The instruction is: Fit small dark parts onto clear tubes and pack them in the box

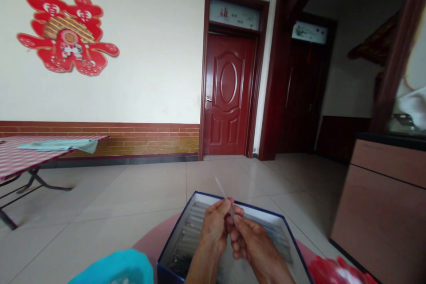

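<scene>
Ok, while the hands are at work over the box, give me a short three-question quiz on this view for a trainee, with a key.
1. Multiple choice: What do the bare left hand and bare right hand hold at their fingertips?
A) a red cloth
B) a thin, translucent, straight stick-like piece
C) a metal spoon

2. True or false: The rectangular, dark-blue-rimmed box with white inner walls is covered by a lid.

3. Fill in: In the picture, the bright turquoise object at the bottom edge lies to the ____ of the box.

Key: 1. B; 2. False, its top is open; 3. left.
</scene>
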A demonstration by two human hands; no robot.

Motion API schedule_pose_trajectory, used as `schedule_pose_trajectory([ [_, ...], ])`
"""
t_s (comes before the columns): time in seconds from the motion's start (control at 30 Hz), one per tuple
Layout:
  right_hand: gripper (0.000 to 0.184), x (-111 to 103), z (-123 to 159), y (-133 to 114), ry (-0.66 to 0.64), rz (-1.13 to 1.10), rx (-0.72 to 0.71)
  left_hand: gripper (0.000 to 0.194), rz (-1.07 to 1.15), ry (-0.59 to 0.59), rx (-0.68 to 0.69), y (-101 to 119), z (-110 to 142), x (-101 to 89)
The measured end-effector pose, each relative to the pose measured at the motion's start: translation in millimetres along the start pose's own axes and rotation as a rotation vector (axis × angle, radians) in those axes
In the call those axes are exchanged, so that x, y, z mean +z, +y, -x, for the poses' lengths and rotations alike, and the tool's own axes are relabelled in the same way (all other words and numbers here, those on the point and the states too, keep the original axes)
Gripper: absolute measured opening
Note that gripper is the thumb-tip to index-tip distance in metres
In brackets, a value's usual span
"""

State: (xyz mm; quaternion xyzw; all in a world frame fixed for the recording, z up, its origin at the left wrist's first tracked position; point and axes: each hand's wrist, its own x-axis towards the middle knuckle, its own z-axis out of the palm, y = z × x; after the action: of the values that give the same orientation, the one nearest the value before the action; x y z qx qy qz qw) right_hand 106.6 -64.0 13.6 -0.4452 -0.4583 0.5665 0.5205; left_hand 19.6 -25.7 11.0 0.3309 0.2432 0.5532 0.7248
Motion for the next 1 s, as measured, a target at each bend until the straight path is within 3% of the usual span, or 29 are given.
schedule_pose_trajectory([
  [0.1,0.036,-2.1,-2.2,0.0,0.107,0.496,-0.187,0.036,-0.028,0.044,0.043,-6.7,-3.2,-0.3],
  [0.2,0.031,-3.8,-4.2,0.8,0.200,0.889,-0.352,0.035,-0.036,0.236,0.113,-12.2,-6.4,1.0],
  [0.33,0.032,-1.1,-4.1,3.4,0.287,1.047,-0.311,0.034,-0.035,0.344,0.129,-16.5,-8.6,2.6],
  [0.43,0.029,-1.1,-3.5,3.1,0.290,0.953,-0.332,0.034,-0.023,0.335,0.149,-15.5,-7.8,2.6],
  [0.5,0.027,-4.2,-2.5,0.5,0.246,0.741,-0.287,0.034,-0.025,0.241,0.138,-13.0,-6.5,2.6],
  [0.63,0.037,-13.8,1.4,-6.6,0.043,0.001,0.031,0.032,0.008,0.032,0.128,-7.9,-3.9,3.1],
  [0.73,0.030,-18.5,3.4,-8.8,-0.079,-0.319,0.170,0.032,0.024,-0.034,0.105,-5.3,-2.3,3.2],
  [0.87,0.027,-16.4,3.1,-6.7,-0.092,-0.393,0.192,0.032,0.028,-0.051,0.088,-3.4,-2.3,0.0],
  [1.0,0.032,-10.3,0.4,-2.3,-0.069,-0.188,0.067,0.030,0.010,0.027,0.128,-7.2,-6.1,-4.3],
])
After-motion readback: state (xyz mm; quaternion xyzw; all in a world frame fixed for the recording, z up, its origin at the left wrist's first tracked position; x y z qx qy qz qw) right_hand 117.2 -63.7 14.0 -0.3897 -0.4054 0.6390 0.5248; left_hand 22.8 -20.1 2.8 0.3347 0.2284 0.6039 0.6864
